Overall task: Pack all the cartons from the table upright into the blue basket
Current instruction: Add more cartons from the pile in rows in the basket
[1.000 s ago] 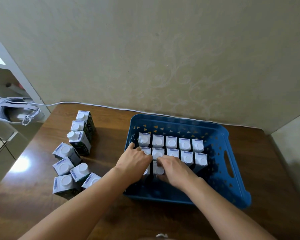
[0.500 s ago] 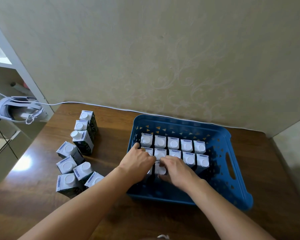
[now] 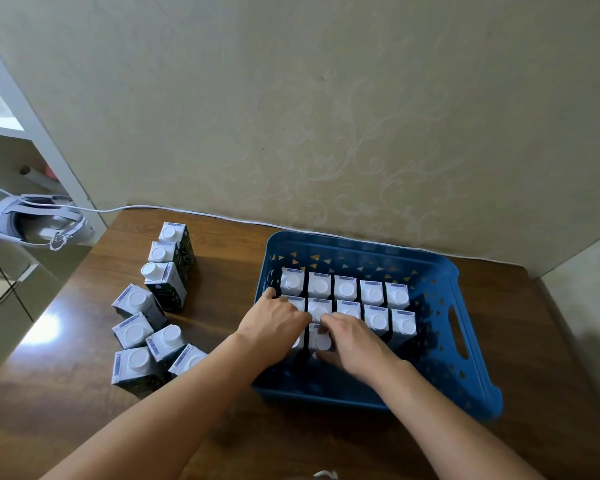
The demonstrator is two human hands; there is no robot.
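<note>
in the blue basket (image 3: pixel 465 355) both hands grip one upright carton (image 3: pixel 321 339)

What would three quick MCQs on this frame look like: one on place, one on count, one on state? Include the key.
1. Where do the loose cartons stand relative to the basket?
A. left of it
B. right of it
C. inside it

2. How many cartons fill the basket's far row?
A. three
B. five
C. eight

3. What are the hands doing?
A. resting on the table
B. lifting the basket
C. both on cartons in the basket

Key: A, they cluster on the table's left side; B, five caps in a line; C, left hand and right hand are on the near cartons.
</note>
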